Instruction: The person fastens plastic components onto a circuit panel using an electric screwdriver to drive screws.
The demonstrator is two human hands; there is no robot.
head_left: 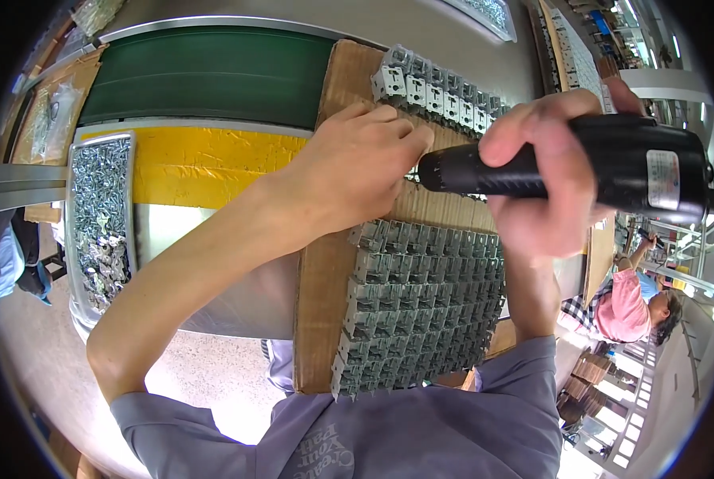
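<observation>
My right hand point(552, 168) is wrapped round a black electric screwdriver point(632, 164), which lies nearly level with its narrow end pointing left. My left hand point(365, 156) is closed close to that tip, its fingers curled down over the board. What its fingers grip is hidden behind the hand. Beneath both hands lies a cardboard sheet point(313, 319). On its near half stand several tight rows of small grey metal brackets point(425, 303). Along the far edge runs another row of parts with white fronts point(434, 97), partly behind my right hand.
To the left stands a clear tray point(101, 215) full of small screws and metal pieces. A green conveyor belt point(213, 76) and a yellow strip point(205, 168) lie beyond my left forearm. Another tray point(488, 16) sits at the far edge. A person in pink point(624, 307) is at the right.
</observation>
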